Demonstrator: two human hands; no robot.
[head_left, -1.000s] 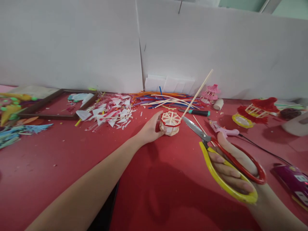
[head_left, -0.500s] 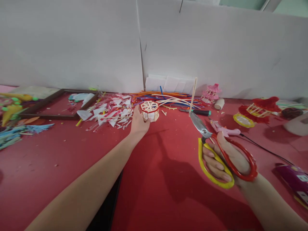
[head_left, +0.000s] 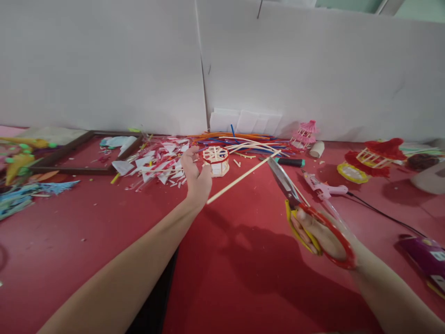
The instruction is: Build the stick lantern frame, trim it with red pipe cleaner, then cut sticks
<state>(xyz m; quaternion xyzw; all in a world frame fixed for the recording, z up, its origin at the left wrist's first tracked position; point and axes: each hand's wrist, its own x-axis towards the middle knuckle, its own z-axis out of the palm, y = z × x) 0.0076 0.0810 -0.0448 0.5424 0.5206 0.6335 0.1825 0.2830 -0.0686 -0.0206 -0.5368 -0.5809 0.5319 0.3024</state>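
Note:
My left hand (head_left: 199, 180) is open, its thumb and fingers apart, just left of a small round lattice frame (head_left: 216, 162) of pale sticks with a red rim. The frame stands upright on the red table. In my right hand (head_left: 318, 232) is a pair of scissors (head_left: 283, 178) with one red and one yellow handle, blades pointing up and left. A pale thin stick (head_left: 243, 177) slants from near the blade tips down toward my left wrist. Whether the blades grip it I cannot tell.
Behind lie bundled coloured sticks (head_left: 257, 144) and red-and-white scraps (head_left: 163, 162). On the right are a pink glue gun (head_left: 323, 188) with a black cord, a dark-handled tool (head_left: 290, 162), and red (head_left: 377, 155) and pink (head_left: 304, 133) pagoda models. A brown frame (head_left: 73, 170) lies left.
My left hand has let go of the lattice frame and shifted slightly left. The stick at the scissor tips has swung from upright to slanting down left, and the scissors have turned.

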